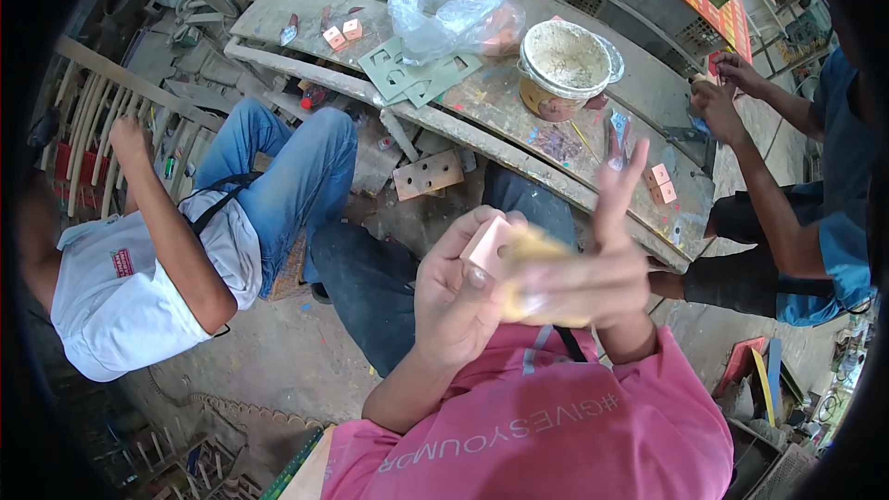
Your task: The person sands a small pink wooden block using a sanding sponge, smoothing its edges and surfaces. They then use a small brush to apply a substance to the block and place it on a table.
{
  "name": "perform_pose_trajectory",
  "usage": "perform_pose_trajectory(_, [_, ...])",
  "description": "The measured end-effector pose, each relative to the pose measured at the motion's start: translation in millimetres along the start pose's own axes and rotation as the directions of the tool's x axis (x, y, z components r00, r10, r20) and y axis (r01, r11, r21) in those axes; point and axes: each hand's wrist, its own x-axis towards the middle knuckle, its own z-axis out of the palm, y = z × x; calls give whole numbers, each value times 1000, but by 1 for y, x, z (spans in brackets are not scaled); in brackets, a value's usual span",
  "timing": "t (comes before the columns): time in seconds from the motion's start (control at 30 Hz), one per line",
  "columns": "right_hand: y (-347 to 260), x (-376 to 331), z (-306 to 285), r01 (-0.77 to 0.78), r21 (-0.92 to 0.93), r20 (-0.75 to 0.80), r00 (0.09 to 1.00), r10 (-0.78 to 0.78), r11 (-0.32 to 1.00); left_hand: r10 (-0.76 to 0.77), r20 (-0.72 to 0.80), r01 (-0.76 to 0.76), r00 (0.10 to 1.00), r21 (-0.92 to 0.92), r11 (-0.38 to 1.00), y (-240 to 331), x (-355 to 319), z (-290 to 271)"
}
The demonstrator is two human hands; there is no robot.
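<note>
My left hand [449, 292] is closed around a pale pink block [483, 246] with a dark round hole in one face, held up in front of my chest. Against its right side lies a yellow sheet [548, 270], smeared by motion; whether it is cloth or sandpaper I cannot tell. The fingers of my right hand [607, 268] press on this sheet, also blurred, while a couple of its fingers stick upward. Two similar pink blocks [658, 183] lie on the bench edge beyond my right hand, near a small knife-like tool [617, 137].
The worn bench [324, 60] carries green stencil plates [394, 74], a clear plastic bag [449, 9], a crusted bucket [565, 60] and two more pink blocks [343, 34]. A person in white [157, 301] sits at left; another in blue [838, 250] works at right. A perforated board [428, 176] lies below the bench.
</note>
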Motion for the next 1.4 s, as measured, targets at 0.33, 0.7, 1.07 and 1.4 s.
perform_pose_trajectory(0.33, [8, 19, -27, -119, -2, 262, 958, 115, 993, -121, 77, 126, 990, -54, 991, 4, 2, 4])
perform_pose_trajectory(0.7, [23, 30, -42, -118, -226, 287, 941, 182, 967, -162, 50, 138, 986, 316, 939, 16, -3, 1])
perform_pose_trajectory(1.07, [6, 19, -35, -62, -135, 291, 952, 99, 989, 92, 17, -85, 996, 564, 822, 22, 4, 19])
perform_pose_trajectory(1.4, [5, 11, -26, -24, -252, 309, 945, 104, 967, 144, -135, -97, 980, 305, 947, 6, 9, 4])
